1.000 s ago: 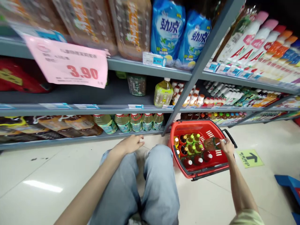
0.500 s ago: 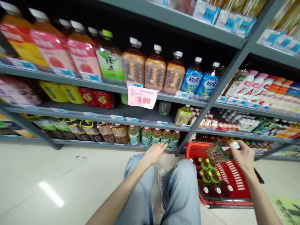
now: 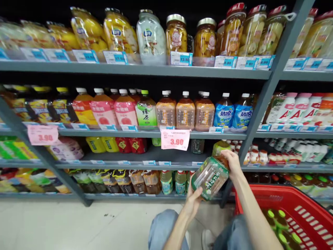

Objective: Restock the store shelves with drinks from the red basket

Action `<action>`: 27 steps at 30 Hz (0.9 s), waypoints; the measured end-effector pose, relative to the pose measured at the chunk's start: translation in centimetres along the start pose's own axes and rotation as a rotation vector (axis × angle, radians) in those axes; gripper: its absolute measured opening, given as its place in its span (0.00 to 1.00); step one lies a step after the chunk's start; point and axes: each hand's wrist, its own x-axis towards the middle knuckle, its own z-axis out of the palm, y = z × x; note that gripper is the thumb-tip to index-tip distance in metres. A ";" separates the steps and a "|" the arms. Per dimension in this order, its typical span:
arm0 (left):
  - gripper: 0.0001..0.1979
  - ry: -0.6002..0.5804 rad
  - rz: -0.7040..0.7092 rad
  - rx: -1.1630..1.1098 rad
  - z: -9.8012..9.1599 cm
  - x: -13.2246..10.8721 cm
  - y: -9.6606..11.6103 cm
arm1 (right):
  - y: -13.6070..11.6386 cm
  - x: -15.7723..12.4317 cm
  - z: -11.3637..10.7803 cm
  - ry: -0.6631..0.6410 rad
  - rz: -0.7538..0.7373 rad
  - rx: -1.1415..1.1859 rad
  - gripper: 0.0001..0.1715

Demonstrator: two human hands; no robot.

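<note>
A large bottle with a green label and brown drink (image 3: 211, 177) is held tilted in front of the lower shelves, its cap end up to the right. My left hand (image 3: 194, 200) is wrapped round its lower end. Round the neck and cap end is my right hand (image 3: 231, 162), which hides the cap. Behind the bottle, on the middle shelf, a yellow-green bottle (image 3: 220, 146) is partly covered. A small dark bottle (image 3: 197, 146) stands on that same shelf, further left.
A red basket (image 3: 262, 194) with green-capped bottles stands at the lower right. Shelf edges (image 3: 166, 134) with price tags run across the view, and a shelf post (image 3: 256, 107) rises at the right. Glass jars (image 3: 151, 38) line the upper shelf. My knees are below.
The bottle has moved from above the basket leftward and up to the shelf front. My left hand has left my knee and taken hold of it too. The view has tilted up.
</note>
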 end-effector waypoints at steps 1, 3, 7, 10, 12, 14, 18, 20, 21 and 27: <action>0.48 0.055 0.011 0.020 -0.1 -0.3 0.5 | 1.3 0.3 0.6 0.006 -0.004 0.024 0.19; 0.47 0.124 0.001 0.060 0.0 -0.8 1.3 | 3.7 0.3 1.1 0.017 -0.008 0.110 0.21; 0.47 0.145 -0.046 0.128 1.2 -1.4 2.5 | 5.3 -1.3 0.3 -0.113 0.013 0.334 0.22; 0.45 0.119 -0.131 0.132 1.8 -1.4 2.7 | 4.4 -2.0 -1.0 -0.328 0.081 0.339 0.18; 0.44 0.107 -0.173 0.155 2.0 -1.4 2.5 | 3.9 -2.1 -1.7 -0.406 0.081 0.335 0.18; 0.44 0.095 -0.172 0.194 2.0 -1.5 2.3 | 3.6 -2.2 -2.2 -0.426 0.049 0.355 0.16; 0.44 0.058 -0.144 0.226 2.0 -1.8 2.1 | 3.8 -2.4 -2.6 -0.374 0.029 0.391 0.13; 0.46 0.036 -0.136 0.257 2.2 -1.8 2.0 | 4.1 -2.2 -2.8 -0.305 0.050 0.401 0.12; 0.49 0.023 -0.124 0.284 2.4 -1.9 1.9 | 4.3 -2.1 -2.9 -0.269 0.069 0.411 0.13; 0.65 -0.028 0.133 0.585 3.8 -2.2 1.4 | 5.0 -1.4 -3.1 -0.143 0.240 0.509 0.18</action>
